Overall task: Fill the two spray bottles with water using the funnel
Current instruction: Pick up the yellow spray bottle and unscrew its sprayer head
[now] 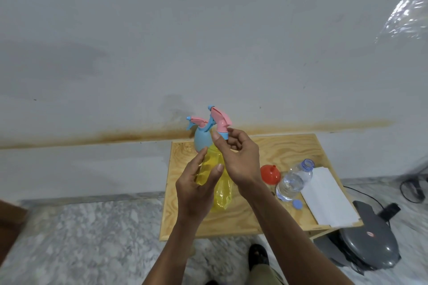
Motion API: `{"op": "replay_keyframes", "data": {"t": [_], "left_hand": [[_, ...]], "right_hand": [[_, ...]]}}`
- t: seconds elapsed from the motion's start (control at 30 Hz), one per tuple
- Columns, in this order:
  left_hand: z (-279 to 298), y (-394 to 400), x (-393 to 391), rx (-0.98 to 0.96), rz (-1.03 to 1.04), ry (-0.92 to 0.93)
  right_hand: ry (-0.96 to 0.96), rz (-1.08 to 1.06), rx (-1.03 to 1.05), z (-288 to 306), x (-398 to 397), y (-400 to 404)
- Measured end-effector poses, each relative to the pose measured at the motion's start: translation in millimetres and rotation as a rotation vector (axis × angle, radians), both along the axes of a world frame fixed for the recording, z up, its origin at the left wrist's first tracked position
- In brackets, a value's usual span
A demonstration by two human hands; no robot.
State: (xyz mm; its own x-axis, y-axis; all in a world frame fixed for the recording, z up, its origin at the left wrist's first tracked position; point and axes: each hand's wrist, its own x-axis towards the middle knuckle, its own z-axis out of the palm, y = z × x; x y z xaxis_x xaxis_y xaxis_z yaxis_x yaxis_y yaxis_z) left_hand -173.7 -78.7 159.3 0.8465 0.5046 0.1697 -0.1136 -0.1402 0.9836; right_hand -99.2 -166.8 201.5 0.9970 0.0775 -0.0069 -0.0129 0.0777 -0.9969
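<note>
My left hand [196,188] wraps around a yellow see-through spray bottle [221,188], held tilted over the small wooden table [273,146]. My right hand [238,157] pinches the collar of its pink and blue trigger head [219,120] at the bottle's neck. Whether the head is on or off the neck is hidden by my fingers. Behind them a light blue spray bottle [202,140] stands upright with its trigger head on. A red funnel [269,174] lies on the table to the right, beside an uncapped clear water bottle [293,180] lying tilted.
A blue bottle cap [297,204] lies by the water bottle. A folded white cloth [326,196] covers the table's right edge. A grey appliance [368,240] with a black cable sits on the marble floor to the right. The wall stands close behind the table.
</note>
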Motion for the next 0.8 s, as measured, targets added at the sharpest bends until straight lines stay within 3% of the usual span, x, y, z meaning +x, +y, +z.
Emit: {"op": "replay_keyframes", "data": {"t": [0.23,0.37,0.57,0.8], "left_hand": [[-15,0,-3,0.116,-0.04,0.053],[-33,-2,-5,0.212,-0.077,0.127],[-74,-5,-17,0.165,-0.09,0.257],[-108,-12,-16,0.145,0.022,0.388]], "right_hand": [[-0.014,-0.023,-0.093,-6,0,-5],[-0.08,-0.127,-0.013,-3,3,-14],[-0.098,-0.322,0.096,4,29,-45],[0.062,-0.389,-0.116,-58,51,-84]]}}
